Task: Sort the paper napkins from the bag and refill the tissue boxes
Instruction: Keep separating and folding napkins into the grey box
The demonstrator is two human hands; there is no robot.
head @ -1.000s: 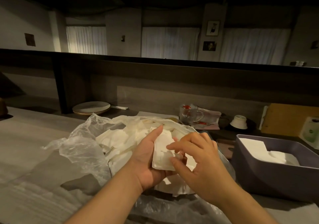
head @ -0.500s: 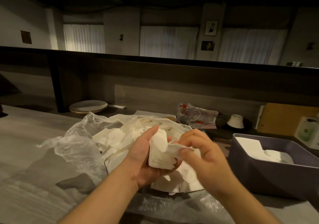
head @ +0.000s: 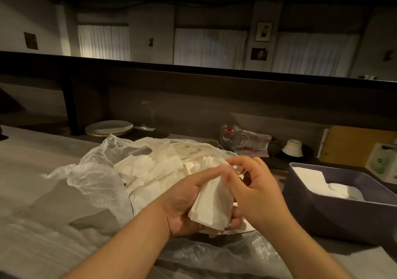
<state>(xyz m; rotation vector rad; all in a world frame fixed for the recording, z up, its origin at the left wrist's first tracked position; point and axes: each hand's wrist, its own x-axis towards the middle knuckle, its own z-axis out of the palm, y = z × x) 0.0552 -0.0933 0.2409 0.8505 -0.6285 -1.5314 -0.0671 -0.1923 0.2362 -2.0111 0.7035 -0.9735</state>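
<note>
- Your left hand cups a stack of folded napkins, thumb along the top edge.
- Your right hand has fingers curled, pinching the stack's upper end.
- Plastic bag of loose napkins lies open on the tabletop at 10 o'clock of your hands.
- Purple tissue box sits at 3 o'clock, partly filled.
- Plates stacked at 11 o'clock, far back.

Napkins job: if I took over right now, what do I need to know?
Left hand: grips a stack of napkins over the open plastic bag.
Right hand: fingers curled at the stack's top edge, sorting.
Bag: full of loose napkins.
Purple box, right: partly filled with napkins.
Left: straighten this stack, put it in the box, then sort the rest.
</note>
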